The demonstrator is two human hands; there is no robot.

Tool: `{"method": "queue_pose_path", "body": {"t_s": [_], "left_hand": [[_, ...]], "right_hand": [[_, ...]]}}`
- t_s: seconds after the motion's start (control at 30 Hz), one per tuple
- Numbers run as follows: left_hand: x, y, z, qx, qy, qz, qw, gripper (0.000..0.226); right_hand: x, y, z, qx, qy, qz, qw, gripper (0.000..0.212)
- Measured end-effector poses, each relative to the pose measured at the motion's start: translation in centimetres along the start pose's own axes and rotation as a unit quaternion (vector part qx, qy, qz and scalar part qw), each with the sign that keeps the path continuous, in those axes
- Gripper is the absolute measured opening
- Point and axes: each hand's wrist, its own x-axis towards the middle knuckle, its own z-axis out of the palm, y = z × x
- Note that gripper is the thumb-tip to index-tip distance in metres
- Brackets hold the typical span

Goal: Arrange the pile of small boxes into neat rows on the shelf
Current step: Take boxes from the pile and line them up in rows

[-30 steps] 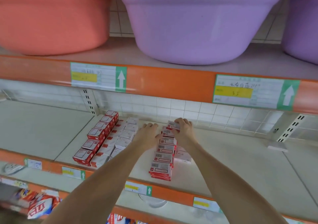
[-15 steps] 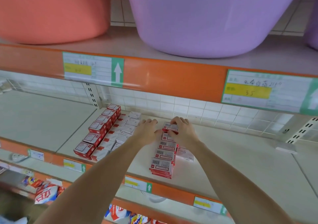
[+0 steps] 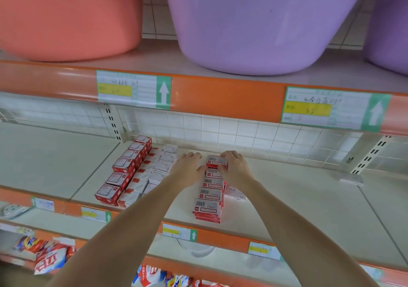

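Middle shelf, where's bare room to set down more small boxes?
Bare shelf lies right of the red row, up to the bracket. Crowded: between that row and the left rows, where the left hand rests.

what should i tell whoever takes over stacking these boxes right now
Right hand: fingers curled over the rearmost red box of the middle row.
Left hand: flat beside that row, thumb touching it, holding nothing.
Done: a red row and a white row at the left, plus the middle row.
Left: seat the rear box, then place the loose white box lying right of the middle row.
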Motion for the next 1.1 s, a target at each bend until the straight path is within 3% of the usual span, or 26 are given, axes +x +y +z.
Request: {"method": "queue_pose_path", "body": {"t_s": [0.17, 0.4, 0.63, 0.9, 1.1], "left_hand": [[-1.0, 2.2, -0.4, 0.008, 0.044, 0.073, 0.996, 0.042], [-2.2, 8.4, 1.5, 0.022, -0.025, 0.215, 0.976, 0.053], [-2.1, 15.2, 5.0, 0.103, -0.042, 0.249, 0.962, 0.054], [0.9, 25.2, 9.0, 0.092, -0.082, 0.289, 0.949, 0.055], [3.3, 31.1, 12.5, 0.08, -0.081, 0.258, 0.96, 0.053]], "right_hand": [[-2.5, 0.9, -0.2, -0.011, 0.069, 0.066, 0.995, 0.037], [-9.2, 4.3, -1.9, -0.036, 0.1, 0.106, 0.989, 0.034], [-14.0, 10.1, -5.5, -0.059, 0.146, 0.183, 0.97, 0.038], [-15.7, 19.3, -10.7, -0.075, 0.154, 0.252, 0.952, 0.044], [-14.9, 26.1, -14.3, -0.068, 0.153, 0.265, 0.95, 0.046]]}}
